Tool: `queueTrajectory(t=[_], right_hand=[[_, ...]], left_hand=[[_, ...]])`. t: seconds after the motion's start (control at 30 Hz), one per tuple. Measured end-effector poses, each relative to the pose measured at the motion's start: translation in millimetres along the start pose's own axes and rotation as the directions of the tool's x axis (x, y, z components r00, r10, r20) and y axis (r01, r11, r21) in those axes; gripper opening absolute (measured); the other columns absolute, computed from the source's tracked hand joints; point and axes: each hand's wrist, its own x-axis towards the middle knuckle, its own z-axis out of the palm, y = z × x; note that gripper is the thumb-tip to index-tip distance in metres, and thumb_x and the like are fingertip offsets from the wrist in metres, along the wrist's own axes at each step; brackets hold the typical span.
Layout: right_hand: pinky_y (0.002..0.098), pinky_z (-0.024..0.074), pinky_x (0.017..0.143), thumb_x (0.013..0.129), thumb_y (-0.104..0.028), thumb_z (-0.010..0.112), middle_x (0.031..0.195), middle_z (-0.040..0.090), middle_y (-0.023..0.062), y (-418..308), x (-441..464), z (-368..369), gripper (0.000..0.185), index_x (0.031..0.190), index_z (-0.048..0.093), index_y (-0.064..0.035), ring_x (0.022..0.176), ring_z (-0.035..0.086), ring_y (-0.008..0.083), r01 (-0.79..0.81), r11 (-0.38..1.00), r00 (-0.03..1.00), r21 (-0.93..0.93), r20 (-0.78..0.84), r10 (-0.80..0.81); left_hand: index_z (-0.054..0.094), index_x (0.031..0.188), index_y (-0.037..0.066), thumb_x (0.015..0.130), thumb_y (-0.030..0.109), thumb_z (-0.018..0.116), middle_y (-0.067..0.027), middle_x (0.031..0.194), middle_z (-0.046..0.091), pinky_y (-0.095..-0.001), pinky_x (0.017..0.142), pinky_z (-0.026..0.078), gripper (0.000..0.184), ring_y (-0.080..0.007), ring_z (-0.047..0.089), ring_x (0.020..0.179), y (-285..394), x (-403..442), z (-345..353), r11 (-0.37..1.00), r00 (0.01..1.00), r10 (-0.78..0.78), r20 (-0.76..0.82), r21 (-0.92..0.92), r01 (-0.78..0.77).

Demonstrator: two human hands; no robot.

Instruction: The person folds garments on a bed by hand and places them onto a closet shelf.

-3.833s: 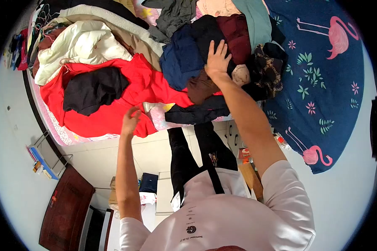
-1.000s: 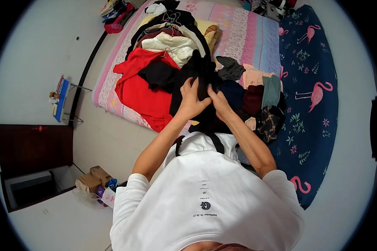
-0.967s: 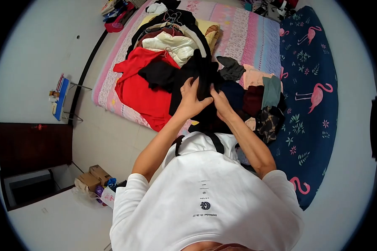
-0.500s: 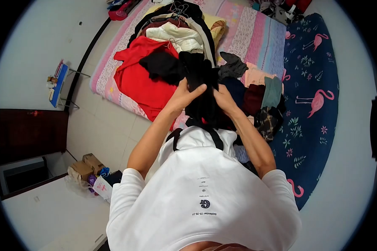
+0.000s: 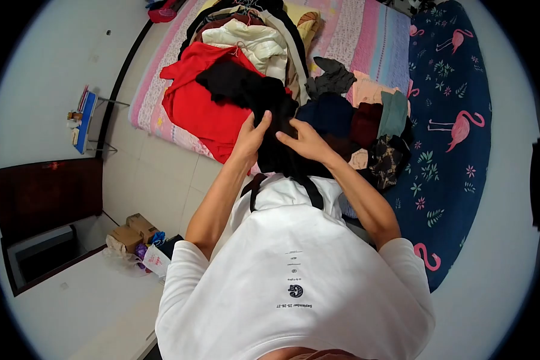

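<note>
A black garment (image 5: 273,150) hangs bunched between my hands in front of my waist; its exact kind cannot be made out. My left hand (image 5: 250,137) grips its left side, thumb on top and the other fingers partly hidden. On the opposite side my right hand (image 5: 306,141) holds the cloth with the thumb laid across it. Just beyond, the dark fabric runs onto a red garment (image 5: 192,111), where a black piece (image 5: 225,83) lies. Dark blue folded cloth (image 5: 327,115) rests to the right of my right hand.
Clothes on hangers, with a cream jacket (image 5: 252,42) on top, lie on the striped bed (image 5: 378,45). Maroon (image 5: 366,125) and grey-green folded clothes (image 5: 393,109) sit at the right. A flamingo-print cover (image 5: 444,174) borders them. Cardboard boxes (image 5: 126,237) stand on the floor at left.
Both hands have shifted slightly, and my right hand has moved left over the black garment, its thumb now on top. The garment's upper part has slumped toward the red one.
</note>
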Motion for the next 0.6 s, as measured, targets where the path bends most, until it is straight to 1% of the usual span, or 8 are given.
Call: queueTrajectory(t=[0.07,0.17,0.27,0.37,0.4,0.43,0.5,0.6], right_hand=[[0.0374,0.0467,0.067,0.092,-0.032,0.068,0.082,0.062,0.0234,0,-7,3,0.042,0.105,0.062,0.0081,0.070,0.060,0.0258,-0.046,0.980,0.999,-0.193,0.013,0.049],[0.0375,0.0481,0.069,0.094,-0.021,0.062,0.088,0.063,0.0264,-2,-13,9,0.030,0.108,0.062,0.0058,0.074,0.063,0.0306,-0.208,0.978,0.978,-0.022,-0.001,0.208],[0.0365,0.0494,0.074,0.095,-0.012,0.056,0.093,0.067,0.0250,37,-16,29,0.023,0.110,0.063,0.0034,0.080,0.066,0.0297,-0.046,0.984,0.991,0.175,-0.118,0.067],[0.0325,0.0492,0.078,0.094,-0.007,0.055,0.095,0.070,0.0190,46,-11,26,0.022,0.112,0.063,0.0029,0.084,0.066,0.0201,-0.080,0.976,0.990,0.205,-0.095,0.101],[0.0304,0.0488,0.079,0.095,-0.008,0.055,0.097,0.071,0.0150,49,-7,23,0.025,0.116,0.063,0.0035,0.087,0.063,0.0152,-0.153,0.957,0.982,0.247,-0.075,0.176],[0.0294,0.0489,0.080,0.096,-0.009,0.055,0.099,0.072,0.0118,39,-5,23,0.027,0.118,0.062,0.0043,0.088,0.063,0.0136,-0.196,0.843,0.967,0.502,-0.043,0.251],[0.0285,0.0484,0.080,0.097,-0.011,0.056,0.101,0.072,0.0083,16,2,14,0.028,0.119,0.062,0.0043,0.090,0.060,0.0103,-0.154,0.844,0.976,0.514,-0.051,0.210],[0.0335,0.0504,0.078,0.096,-0.013,0.057,0.100,0.073,0.0164,-7,15,24,0.027,0.117,0.063,0.0042,0.089,0.068,0.0202,-0.082,0.948,0.978,0.307,-0.159,0.136]], left_hand=[[0.049,0.137,0.003,0.100,0.038,0.060,-0.0094,0.127,0.060,-0.0325,0.097,0.048,0.052,-0.0192,0.059,0.114,-6,-4,-1,1.000,0.999,-0.003,0.040,0.028,0.002],[0.047,0.140,0.004,0.103,0.037,0.054,-0.0095,0.131,0.059,-0.0329,0.099,0.047,0.051,-0.0195,0.057,0.118,-12,-19,7,0.998,0.994,-0.048,-0.098,0.032,0.052],[0.047,0.141,0.004,0.105,0.036,0.050,-0.0097,0.134,0.057,-0.0339,0.102,0.047,0.048,-0.0208,0.055,0.122,-21,-25,-5,0.991,0.977,-0.131,-0.166,-0.059,0.123],[0.046,0.142,0.005,0.104,0.034,0.051,-0.0098,0.136,0.057,-0.0348,0.103,0.047,0.048,-0.0225,0.056,0.123,-20,-35,-26,0.972,0.967,-0.154,-0.201,-0.206,0.112],[0.045,0.143,0.006,0.104,0.036,0.051,-0.0099,0.136,0.057,-0.0376,0.104,0.047,0.050,-0.0240,0.056,0.123,-26,-34,-44,0.967,0.970,-0.153,-0.188,-0.232,0.107],[0.045,0.143,0.006,0.104,0.036,0.052,-0.0099,0.136,0.057,-0.0384,0.104,0.047,0.050,-0.0239,0.056,0.123,-23,-40,-52,0.959,0.972,-0.154,-0.179,-0.263,0.103],[0.044,0.143,0.006,0.103,0.036,0.052,-0.0098,0.137,0.057,-0.0401,0.104,0.047,0.050,-0.0238,0.056,0.123,-16,-49,-62,0.941,0.978,-0.148,-0.148,-0.324,0.094],[0.042,0.143,0.007,0.102,0.033,0.055,-0.0094,0.138,0.056,-0.0402,0.106,0.045,0.051,-0.0232,0.055,0.125,-12,-59,-62,0.942,0.991,-0.056,-0.119,-0.334,0.013]])
